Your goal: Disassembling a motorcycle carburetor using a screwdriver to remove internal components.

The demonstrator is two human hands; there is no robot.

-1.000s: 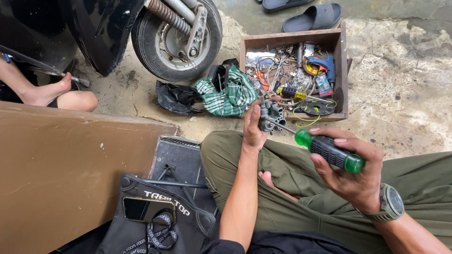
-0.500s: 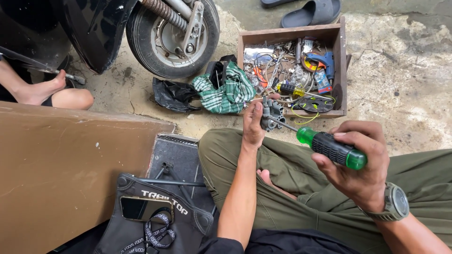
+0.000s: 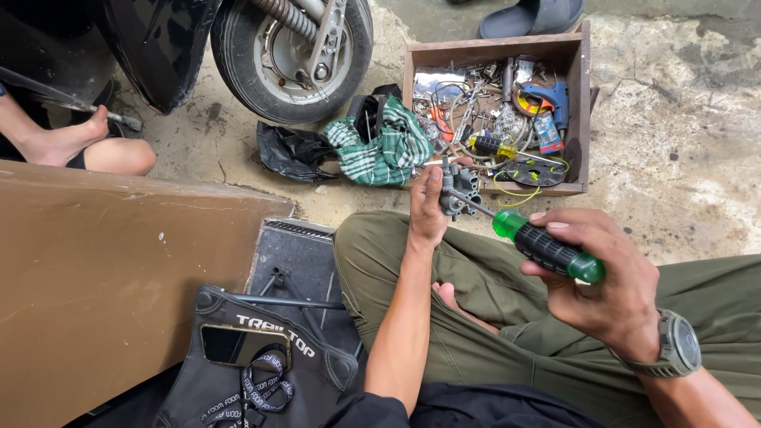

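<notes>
At frame centre my left hand [image 3: 428, 208] grips a small grey metal part [image 3: 458, 190] while my right hand [image 3: 604, 279] clasps a green-handled screwdriver [image 3: 545, 247]; I judge its tip could slip into my fingers.

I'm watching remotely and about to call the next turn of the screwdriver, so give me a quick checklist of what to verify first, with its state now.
1. Left hand grips the small grey metal part: ok, fingers wrapped around it.
2. Right hand holds the green and black screwdriver by the handle: ok.
3. Screwdriver tip seated in a screw: cannot tell, the tip meets the part but the contact point is too small to see.
4. Part supported: not ok, it is held in the air above the knee, not resting on anything.
5. Wooden tool box near: ok, just beyond the left hand.
6. Green checked cloth apart from the work: ok, lying beside the box.
</notes>
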